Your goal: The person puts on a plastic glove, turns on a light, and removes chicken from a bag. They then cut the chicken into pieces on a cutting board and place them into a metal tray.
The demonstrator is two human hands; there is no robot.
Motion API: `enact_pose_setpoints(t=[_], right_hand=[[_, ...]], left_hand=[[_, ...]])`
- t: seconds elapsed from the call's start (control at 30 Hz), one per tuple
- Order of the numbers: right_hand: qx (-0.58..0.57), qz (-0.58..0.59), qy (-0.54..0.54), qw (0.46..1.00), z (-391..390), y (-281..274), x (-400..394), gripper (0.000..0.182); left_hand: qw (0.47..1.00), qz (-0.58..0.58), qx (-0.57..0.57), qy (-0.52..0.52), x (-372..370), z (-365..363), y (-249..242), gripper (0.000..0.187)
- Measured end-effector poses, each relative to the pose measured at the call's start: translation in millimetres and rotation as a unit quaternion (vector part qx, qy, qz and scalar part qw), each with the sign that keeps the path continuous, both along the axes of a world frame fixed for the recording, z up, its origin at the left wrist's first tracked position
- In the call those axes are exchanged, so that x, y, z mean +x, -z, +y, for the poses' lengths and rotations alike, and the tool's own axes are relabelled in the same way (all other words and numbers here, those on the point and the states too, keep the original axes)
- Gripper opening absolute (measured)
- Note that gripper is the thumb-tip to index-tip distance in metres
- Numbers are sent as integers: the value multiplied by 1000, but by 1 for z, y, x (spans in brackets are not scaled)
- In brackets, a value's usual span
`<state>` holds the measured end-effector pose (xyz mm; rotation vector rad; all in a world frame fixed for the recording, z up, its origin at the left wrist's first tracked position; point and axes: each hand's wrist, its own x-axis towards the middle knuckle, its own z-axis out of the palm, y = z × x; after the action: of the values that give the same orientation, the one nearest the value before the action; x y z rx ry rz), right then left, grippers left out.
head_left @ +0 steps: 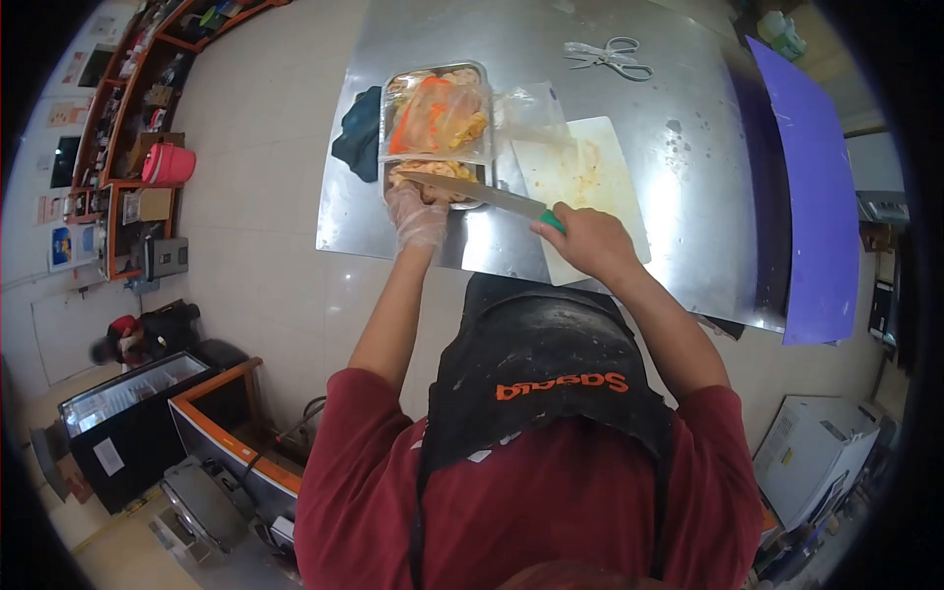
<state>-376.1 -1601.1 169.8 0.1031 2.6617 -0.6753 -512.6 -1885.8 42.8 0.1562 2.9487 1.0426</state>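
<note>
We've got the long steel-bladed knife with the green handle [492,196] lying nearly flat across the near end of the rectangular metal tray of raw chicken pieces [391,108], tip pointing left over the meat. Our right hand [587,239] is stretched forward with the arm mostly straight, fingers wrapped tight round the green handle, so the fist is closed on it. Our left hand [417,213], in a thin clear plastic glove, reaches up to the tray's front edge and sits right under the blade; the fingers look curled against the chicken, but we can't tell if they're actually pinching anything. A clear plastic bag [440,118] with more meat covers the upper part of the tray. Just right of it is the smeared white plastic cutting board [580,172], all on a shiny stainless steel table [688,118], with scissors [610,55] farther back.
</note>
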Motion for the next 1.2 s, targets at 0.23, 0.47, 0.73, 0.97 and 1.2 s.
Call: enact_pose_setpoints(t=[0.23,0.47,0.73,0.97,1.2], right_hand=[[11,24,73,997,31,4,66,50],[-13,0,199,980,62,20,151,47],[-84,44,341,935,72,37,226,45],[-78,39,349,933,78,47,241,46],[-111,41,373,920,77,47,255,47]], left_hand=[[979,111,-157,62,10,1,10,65],[955,31,-265,127,-11,23,28,62],[893,163,-322,269,-29,97,-57,25],[845,72,-462,259,-147,110,-1,20],[928,180,-145,291,-127,71,-29,32]])
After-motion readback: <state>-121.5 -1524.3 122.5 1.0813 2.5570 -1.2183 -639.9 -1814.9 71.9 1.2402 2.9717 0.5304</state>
